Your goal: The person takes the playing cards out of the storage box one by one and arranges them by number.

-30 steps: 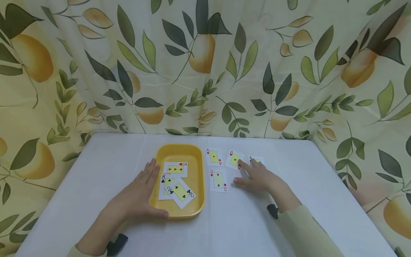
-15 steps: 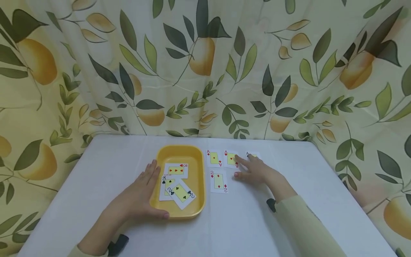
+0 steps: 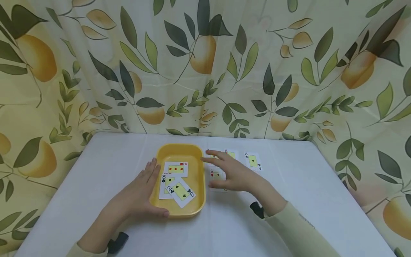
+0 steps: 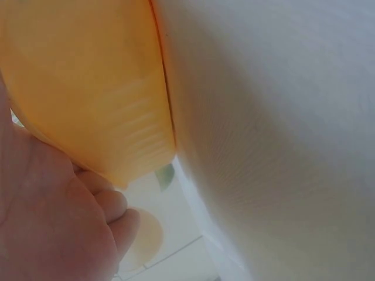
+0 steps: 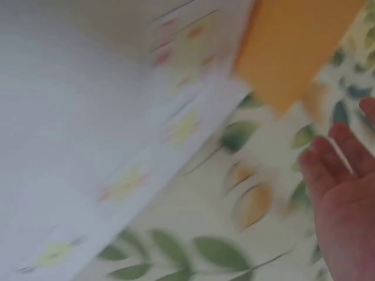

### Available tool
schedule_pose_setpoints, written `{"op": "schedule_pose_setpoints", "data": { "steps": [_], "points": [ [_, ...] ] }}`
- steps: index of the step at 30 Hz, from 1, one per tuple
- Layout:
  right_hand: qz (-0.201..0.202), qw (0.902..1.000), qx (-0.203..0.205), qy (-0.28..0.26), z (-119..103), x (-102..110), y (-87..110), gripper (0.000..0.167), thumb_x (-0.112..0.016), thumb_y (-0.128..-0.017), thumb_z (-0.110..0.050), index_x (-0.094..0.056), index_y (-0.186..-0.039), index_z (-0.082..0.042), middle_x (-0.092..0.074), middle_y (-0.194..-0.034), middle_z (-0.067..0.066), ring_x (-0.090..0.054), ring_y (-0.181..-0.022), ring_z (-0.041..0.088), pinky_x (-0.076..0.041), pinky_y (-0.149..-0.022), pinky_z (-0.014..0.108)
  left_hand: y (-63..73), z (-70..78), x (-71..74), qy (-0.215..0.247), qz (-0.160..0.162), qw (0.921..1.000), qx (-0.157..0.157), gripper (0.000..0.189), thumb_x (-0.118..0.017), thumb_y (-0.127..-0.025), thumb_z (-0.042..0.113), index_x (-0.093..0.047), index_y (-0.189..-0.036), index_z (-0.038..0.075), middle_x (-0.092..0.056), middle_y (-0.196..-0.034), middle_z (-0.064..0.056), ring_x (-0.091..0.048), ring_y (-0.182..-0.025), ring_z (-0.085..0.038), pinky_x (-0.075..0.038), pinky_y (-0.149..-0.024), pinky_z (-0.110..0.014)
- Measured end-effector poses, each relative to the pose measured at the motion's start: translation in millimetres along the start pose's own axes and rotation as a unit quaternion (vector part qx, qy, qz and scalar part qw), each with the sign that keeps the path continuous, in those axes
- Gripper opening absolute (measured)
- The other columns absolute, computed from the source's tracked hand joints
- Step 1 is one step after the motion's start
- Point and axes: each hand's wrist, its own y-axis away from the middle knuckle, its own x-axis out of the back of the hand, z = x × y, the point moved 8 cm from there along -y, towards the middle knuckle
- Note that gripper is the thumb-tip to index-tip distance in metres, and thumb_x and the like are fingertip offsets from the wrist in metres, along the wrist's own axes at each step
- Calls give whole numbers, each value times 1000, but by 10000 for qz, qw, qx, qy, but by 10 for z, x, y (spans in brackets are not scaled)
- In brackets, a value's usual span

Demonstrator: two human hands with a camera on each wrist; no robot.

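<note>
A yellow tray (image 3: 179, 152) stands on the white table, holding a three of hearts (image 3: 176, 169), a black three (image 3: 164, 194) and a two of clubs (image 3: 181, 193) that overlaps it. My left hand (image 3: 136, 194) rests along the tray's left rim, fingers straight, thumb at the near edge. My right hand (image 3: 231, 173) hovers over the cards right of the tray, fingers spread and holding nothing. It partly hides the two of diamonds (image 3: 217, 176) and two red aces, including the ace of hearts (image 3: 231, 155). A black ace (image 3: 253, 161) lies uncovered at the row's right end.
The white tablecloth (image 3: 308, 178) spreads out around the tray and cards. Behind the table's far edge hangs a curtain (image 3: 205, 103) with a fruit and leaf print. Each wrist carries a dark band, the left one (image 3: 117, 243) close above the table.
My right hand has left the black ace and moved left towards the tray. The ace of hearts and the black ace have been straightened and shifted left. My left hand has stayed put.
</note>
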Motion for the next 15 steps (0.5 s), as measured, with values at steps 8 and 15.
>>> {"op": "schedule_pose_setpoints", "data": {
  "steps": [8,15],
  "points": [
    [-1483,9792,1122,808,-761,-499,-307,69,-82,-82,-28,-53,-145,-29,-41,-157,-5,-38,-144,18,-37,-116,40,9,14,35,-33,106,9997,-225,148,-67,-55,91,-12,-159,0,3,-168,-16,-5,-154,-35,-23,-121,-53],
    [-1929,9608,1074,1677,-823,-786,-494,76,-87,-77,-20,-54,-144,-32,-42,-157,-5,-38,-145,18,-33,-119,36,10,2,24,-1,51,9997,-221,147,-66,-56,90,-12,-159,1,3,-168,-15,-4,-155,-34,-22,-122,-52]
  ]
}}
